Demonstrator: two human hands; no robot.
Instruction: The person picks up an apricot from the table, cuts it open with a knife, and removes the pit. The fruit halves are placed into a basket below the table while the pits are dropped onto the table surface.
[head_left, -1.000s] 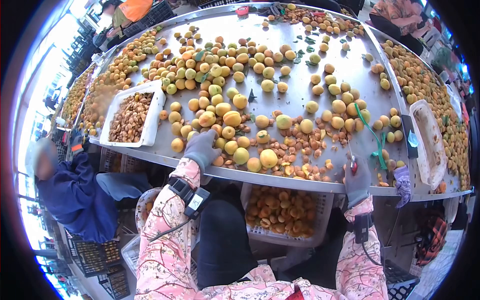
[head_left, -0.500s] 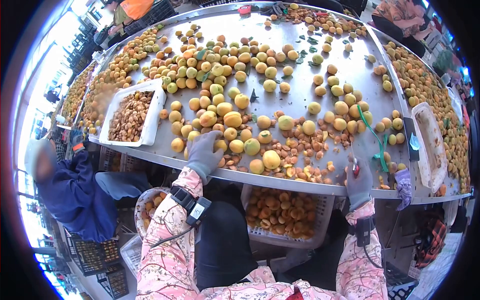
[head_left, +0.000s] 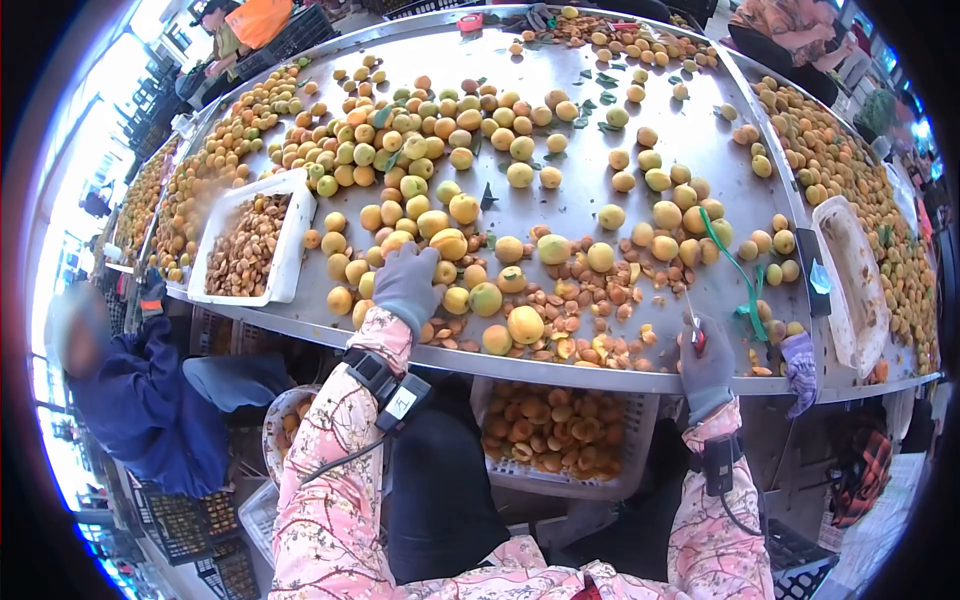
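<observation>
My left hand point(head_left: 408, 285), in a grey glove, reaches over whole apricots at the near edge of the metal table. Its fingers are apart and bent downward, touching the fruit around an apricot point(head_left: 396, 242); the fingertips are partly hidden. My right hand point(head_left: 706, 360), also gloved in grey, is closed around a small knife point(head_left: 697, 335) with a red handle, its thin blade pointing away from me. Between the hands lie a heap of apricot pits point(head_left: 600, 300) and a large yellow apricot point(head_left: 525, 324).
A white tray of pits point(head_left: 250, 245) stands left; a stained white tray point(head_left: 845, 280) sits right. Below the table edge is a crate point(head_left: 560, 425) of halved apricots. A green strap point(head_left: 735, 262) and purple glove point(head_left: 799, 365) lie right. A co-worker in blue point(head_left: 150, 400) sits left.
My left hand has moved slightly forward, farther onto the apricots. My right hand keeps the knife in nearly the same place. The whole view has shifted a little.
</observation>
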